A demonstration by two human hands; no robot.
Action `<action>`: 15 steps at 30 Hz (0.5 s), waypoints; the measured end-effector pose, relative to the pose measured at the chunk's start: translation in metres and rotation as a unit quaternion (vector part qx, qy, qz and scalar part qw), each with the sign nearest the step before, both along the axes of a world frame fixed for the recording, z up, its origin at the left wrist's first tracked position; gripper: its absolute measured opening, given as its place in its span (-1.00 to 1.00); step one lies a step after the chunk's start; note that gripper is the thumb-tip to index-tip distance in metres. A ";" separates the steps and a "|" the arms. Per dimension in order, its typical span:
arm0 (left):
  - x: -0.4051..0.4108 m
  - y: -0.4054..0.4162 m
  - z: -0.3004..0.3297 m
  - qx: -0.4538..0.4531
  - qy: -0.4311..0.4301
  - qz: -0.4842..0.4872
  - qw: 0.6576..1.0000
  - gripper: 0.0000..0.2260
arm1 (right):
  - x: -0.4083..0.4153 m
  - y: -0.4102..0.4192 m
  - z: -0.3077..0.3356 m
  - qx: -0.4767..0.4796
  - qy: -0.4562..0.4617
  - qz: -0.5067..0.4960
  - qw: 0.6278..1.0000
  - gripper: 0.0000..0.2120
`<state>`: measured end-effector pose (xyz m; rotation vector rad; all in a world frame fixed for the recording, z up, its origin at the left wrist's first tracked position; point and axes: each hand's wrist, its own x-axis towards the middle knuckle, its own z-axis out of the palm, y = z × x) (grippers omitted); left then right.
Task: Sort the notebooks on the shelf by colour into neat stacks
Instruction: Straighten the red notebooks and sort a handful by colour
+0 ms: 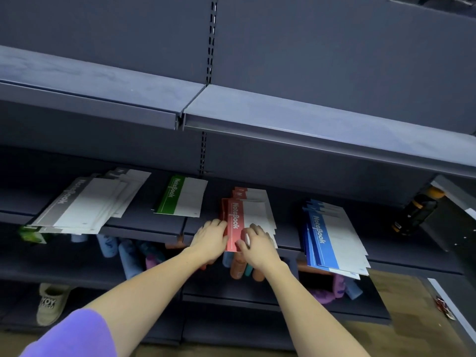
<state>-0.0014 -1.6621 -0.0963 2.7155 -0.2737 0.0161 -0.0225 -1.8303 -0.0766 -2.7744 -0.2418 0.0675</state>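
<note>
Reading left to right along the shelf (144, 222), we find a fanned grey stack (85, 204) whose top cover reads "NoteBook" in pale letters along its band, then a green notebook (181, 197) lying alone with the same word in white on its green strip. Next comes the red stack (246, 215), "NoteBook" printed on the red band of the top cover and a stray "N" showing on a cover behind it; this stack sits at the front of the shelf, between the green one and the blue stack (332, 235), which also carries "NoteBook" in white and overhangs the shelf edge. Our left hand (210, 239) presses against the red stack's left edge, fingers bent over the covers. Our right hand (257, 244) lies on top of the same stack, fingers curled down onto the white part of the cover, thumb at its near edge. Below, at far left, a beige slipper (50, 305) bears lettering that looks like "TOY", too blurred for us to be sure.
</note>
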 end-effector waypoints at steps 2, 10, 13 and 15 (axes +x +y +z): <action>-0.005 0.001 0.001 -0.002 -0.003 0.013 1.000 -0.64 | -0.006 0.001 0.000 0.023 -0.046 0.002 0.999 -0.68; -0.046 0.002 0.003 -0.012 0.027 0.064 0.998 -0.65 | -0.029 -0.003 -0.004 0.020 -0.096 0.081 0.992 -0.76; -0.068 0.009 0.003 -0.008 0.044 0.085 0.995 -0.63 | -0.041 0.003 -0.008 0.054 -0.080 0.124 0.988 -0.74; -0.082 0.017 0.002 0.001 0.049 0.098 0.994 -0.63 | -0.050 0.008 -0.010 0.051 -0.066 0.146 0.986 -0.70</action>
